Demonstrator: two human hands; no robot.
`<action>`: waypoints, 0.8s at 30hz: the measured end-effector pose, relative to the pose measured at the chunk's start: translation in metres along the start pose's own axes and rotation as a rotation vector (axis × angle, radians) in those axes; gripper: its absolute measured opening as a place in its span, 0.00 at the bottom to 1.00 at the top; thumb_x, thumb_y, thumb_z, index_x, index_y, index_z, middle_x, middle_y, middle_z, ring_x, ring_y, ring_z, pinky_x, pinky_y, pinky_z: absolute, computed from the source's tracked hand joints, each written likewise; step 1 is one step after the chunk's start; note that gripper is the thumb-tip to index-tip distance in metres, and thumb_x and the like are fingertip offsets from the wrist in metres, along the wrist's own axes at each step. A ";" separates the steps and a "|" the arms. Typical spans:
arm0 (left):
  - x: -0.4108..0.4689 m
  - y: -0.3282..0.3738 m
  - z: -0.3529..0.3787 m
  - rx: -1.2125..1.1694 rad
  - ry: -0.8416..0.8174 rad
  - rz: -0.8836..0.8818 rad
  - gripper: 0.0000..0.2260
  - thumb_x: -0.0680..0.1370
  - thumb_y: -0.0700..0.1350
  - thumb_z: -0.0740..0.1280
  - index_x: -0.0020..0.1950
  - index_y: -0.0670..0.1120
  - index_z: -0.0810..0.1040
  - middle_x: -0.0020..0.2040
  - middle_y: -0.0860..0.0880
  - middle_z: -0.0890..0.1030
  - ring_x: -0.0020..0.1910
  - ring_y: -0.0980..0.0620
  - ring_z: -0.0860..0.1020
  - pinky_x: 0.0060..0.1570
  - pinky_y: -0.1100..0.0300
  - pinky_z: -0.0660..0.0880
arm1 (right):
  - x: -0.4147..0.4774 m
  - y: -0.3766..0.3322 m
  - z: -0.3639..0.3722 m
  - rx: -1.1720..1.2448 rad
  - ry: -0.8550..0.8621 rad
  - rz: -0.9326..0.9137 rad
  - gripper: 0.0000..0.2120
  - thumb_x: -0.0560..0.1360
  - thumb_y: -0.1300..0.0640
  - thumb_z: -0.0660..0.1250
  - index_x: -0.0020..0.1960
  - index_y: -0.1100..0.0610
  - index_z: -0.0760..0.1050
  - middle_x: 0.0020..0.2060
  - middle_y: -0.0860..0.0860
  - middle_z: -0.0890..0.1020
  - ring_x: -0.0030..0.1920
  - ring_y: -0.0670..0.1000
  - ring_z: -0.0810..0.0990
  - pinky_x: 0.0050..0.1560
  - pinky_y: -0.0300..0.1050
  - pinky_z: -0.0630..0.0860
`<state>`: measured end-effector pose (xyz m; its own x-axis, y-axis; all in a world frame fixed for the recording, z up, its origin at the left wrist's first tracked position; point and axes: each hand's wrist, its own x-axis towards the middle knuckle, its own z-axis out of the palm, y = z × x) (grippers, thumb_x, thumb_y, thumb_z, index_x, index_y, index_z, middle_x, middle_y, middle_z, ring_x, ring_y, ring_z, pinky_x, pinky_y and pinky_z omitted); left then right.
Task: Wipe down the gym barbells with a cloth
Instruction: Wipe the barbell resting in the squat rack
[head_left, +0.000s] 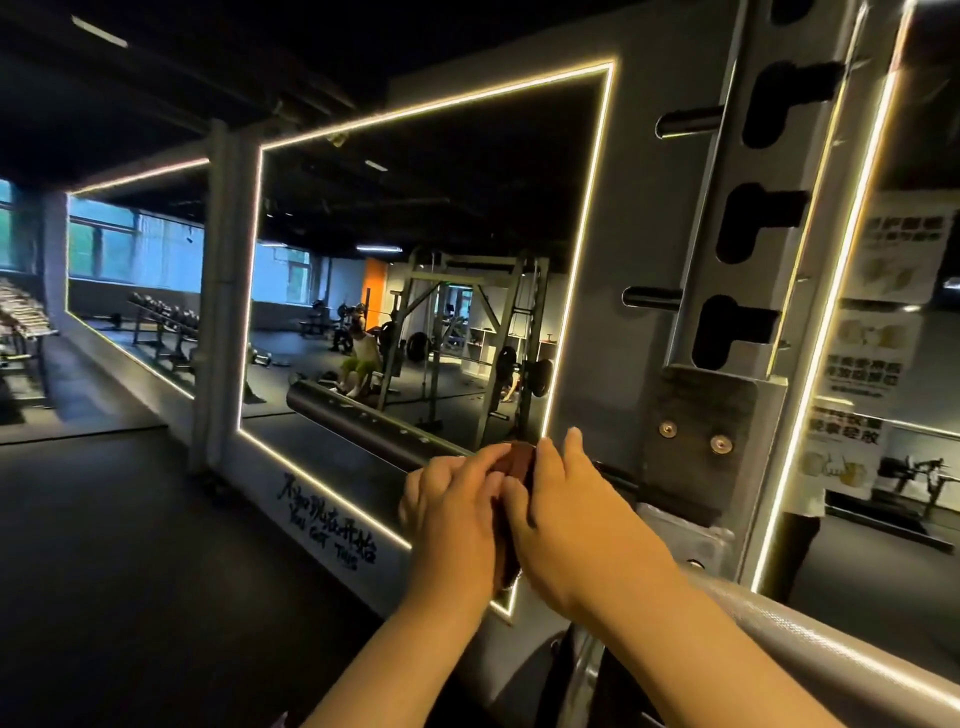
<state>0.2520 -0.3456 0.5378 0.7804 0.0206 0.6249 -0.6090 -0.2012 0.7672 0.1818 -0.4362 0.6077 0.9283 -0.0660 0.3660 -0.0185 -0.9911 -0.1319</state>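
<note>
Nearest, 2 forearms reach in; the left hand (457, 512) and right hand (566, 514) close together on a brown cloth (519, 457), pressed onto the barbell (363, 415) beside the rack upright (727, 291). Best to wrap fully, then slide outward.

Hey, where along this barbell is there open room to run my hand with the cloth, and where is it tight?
Open: the barbell sleeve to the left of both hands, bare out to its free end. Tight: to the right, where the left hand and right hand pinch the brown cloth close to the rack upright.
</note>
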 end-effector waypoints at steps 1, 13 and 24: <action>0.006 -0.006 -0.002 0.127 0.031 0.042 0.12 0.82 0.55 0.57 0.60 0.70 0.74 0.57 0.62 0.65 0.65 0.58 0.59 0.65 0.56 0.65 | 0.000 0.000 0.002 -0.014 -0.015 0.032 0.29 0.84 0.41 0.46 0.78 0.58 0.57 0.78 0.60 0.60 0.77 0.57 0.62 0.73 0.56 0.67; 0.024 -0.039 0.006 0.211 -0.083 0.362 0.20 0.85 0.55 0.46 0.68 0.57 0.74 0.68 0.59 0.75 0.76 0.60 0.63 0.79 0.47 0.54 | 0.006 0.007 0.027 -0.543 0.059 -0.211 0.27 0.86 0.52 0.49 0.79 0.68 0.52 0.73 0.66 0.63 0.69 0.67 0.65 0.71 0.61 0.64; 0.037 -0.036 0.010 0.233 0.012 0.270 0.26 0.83 0.61 0.45 0.64 0.53 0.78 0.64 0.61 0.75 0.76 0.56 0.63 0.77 0.56 0.53 | -0.001 0.000 0.022 -0.585 0.072 -0.140 0.28 0.86 0.54 0.45 0.79 0.71 0.47 0.72 0.70 0.63 0.68 0.68 0.66 0.69 0.62 0.65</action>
<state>0.3040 -0.3473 0.5322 0.5929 -0.0522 0.8036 -0.7436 -0.4185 0.5215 0.1892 -0.4339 0.5869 0.9093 0.0821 0.4079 -0.1183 -0.8889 0.4426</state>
